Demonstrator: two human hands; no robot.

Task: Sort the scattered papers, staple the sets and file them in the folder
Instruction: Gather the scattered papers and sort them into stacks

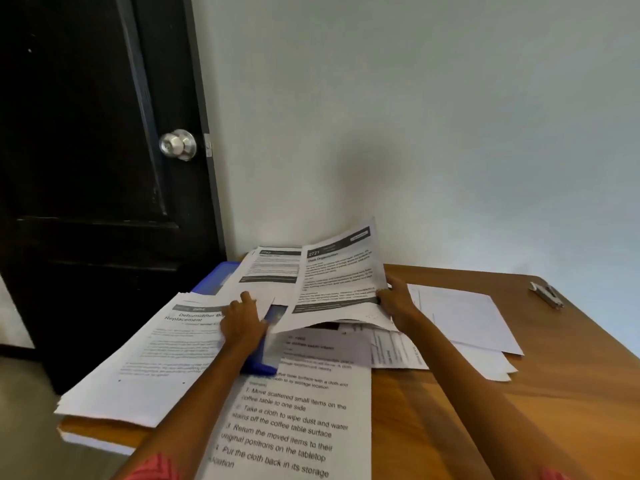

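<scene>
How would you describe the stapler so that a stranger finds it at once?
Look at the wooden table and follow it to its far right corner. There, apart from all the papers, lies the stapler. It is the only small silver metal thing on the table; everything else is paper or blue plastic.

Papers cover the surface (519, 427) at lower centre. A stack of sheets (138, 362) lies lower left, overhanging the edge. A folder (221, 275) lies under the papers at centre left. A lifted sheet (339, 278) stands at centre above other pages. A stapler (547, 294) lies apart at right. A door (86, 168) fills the upper left.
</scene>
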